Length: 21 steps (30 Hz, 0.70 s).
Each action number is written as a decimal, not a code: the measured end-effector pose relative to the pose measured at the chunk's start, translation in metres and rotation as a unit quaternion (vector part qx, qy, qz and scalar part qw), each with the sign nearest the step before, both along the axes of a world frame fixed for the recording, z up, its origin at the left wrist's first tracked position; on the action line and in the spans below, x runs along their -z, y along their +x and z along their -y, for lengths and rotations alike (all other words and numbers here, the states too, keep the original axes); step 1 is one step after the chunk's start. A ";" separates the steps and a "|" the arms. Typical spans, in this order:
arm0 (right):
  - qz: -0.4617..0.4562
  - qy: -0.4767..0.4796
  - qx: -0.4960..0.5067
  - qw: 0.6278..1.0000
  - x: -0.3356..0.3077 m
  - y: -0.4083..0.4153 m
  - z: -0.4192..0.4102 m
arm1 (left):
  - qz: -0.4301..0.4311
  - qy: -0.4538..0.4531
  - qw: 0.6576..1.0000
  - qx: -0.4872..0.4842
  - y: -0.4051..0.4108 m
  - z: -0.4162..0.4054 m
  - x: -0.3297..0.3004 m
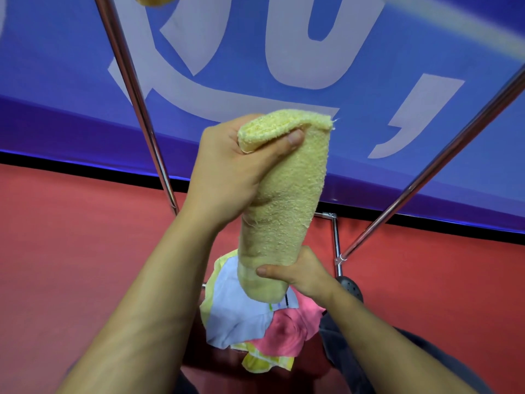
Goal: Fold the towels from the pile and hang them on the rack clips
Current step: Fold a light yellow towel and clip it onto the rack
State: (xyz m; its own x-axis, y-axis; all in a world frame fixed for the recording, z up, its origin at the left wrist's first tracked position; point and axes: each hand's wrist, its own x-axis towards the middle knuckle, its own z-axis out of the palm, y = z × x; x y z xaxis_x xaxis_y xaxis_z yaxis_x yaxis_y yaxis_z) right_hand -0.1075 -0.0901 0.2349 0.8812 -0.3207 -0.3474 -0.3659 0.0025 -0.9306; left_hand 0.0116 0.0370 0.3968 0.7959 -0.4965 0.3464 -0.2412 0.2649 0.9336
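Fingers of left hand [227, 169] curled gripping folded yellow towel [284, 200] top, right hand [301, 273] pinching its bottom at five o'clock, towel pile [255, 322] below at six o'clock

Left hand [227, 172] grips the folded yellow towel's [287, 200] top, right hand [301, 273] its bottom, above the pile [255, 317].

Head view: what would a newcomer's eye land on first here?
The folded yellow towel held upright mid-frame: the left hand grips its top, the right hand its bottom. Below it lies a pile of white, pink and yellow towels on the red floor, with chrome rack poles crossing a blue banner.
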 end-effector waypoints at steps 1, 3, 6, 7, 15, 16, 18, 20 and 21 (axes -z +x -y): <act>0.007 0.002 -0.001 1.000 -0.002 0.001 0.000 | -0.003 0.002 1.000 0.003 -0.001 0.001 0.001; 0.029 0.014 -0.002 0.999 -0.010 0.003 0.000 | -0.004 0.007 1.000 0.008 -0.002 0.002 0.002; 0.080 0.020 0.012 0.996 -0.021 0.006 0.001 | -0.006 0.029 0.999 0.014 -0.003 0.006 0.007; 0.094 0.017 0.022 0.995 -0.026 0.007 0.002 | -0.006 0.039 0.999 0.018 -0.003 0.007 0.009; 0.049 0.011 -0.041 0.998 -0.037 0.001 0.005 | -0.056 0.074 0.994 -0.051 0.014 0.007 0.034; 0.040 0.012 -0.050 0.998 -0.036 -0.001 0.006 | -0.070 0.077 0.992 -0.065 0.018 0.006 0.040; 0.040 0.021 -0.063 0.997 -0.038 -0.003 0.009 | -0.116 0.072 0.987 -0.081 0.025 0.004 0.055; 0.058 0.020 -0.076 0.995 -0.043 -0.004 0.012 | -0.194 0.058 0.974 -0.099 0.032 0.003 0.074; 0.071 0.009 -0.086 0.994 -0.046 -0.004 0.014 | -0.234 0.057 0.964 -0.109 0.035 0.003 0.083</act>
State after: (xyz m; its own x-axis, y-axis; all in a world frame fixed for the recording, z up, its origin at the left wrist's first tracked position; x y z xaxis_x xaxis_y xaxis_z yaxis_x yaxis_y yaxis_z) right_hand -0.1113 -0.1037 0.2805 0.9630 -0.1567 -0.2191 -0.2265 -0.0307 -0.9735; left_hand 0.0467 0.0342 0.3138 0.9414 -0.3142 -0.1229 0.1754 0.1445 0.9738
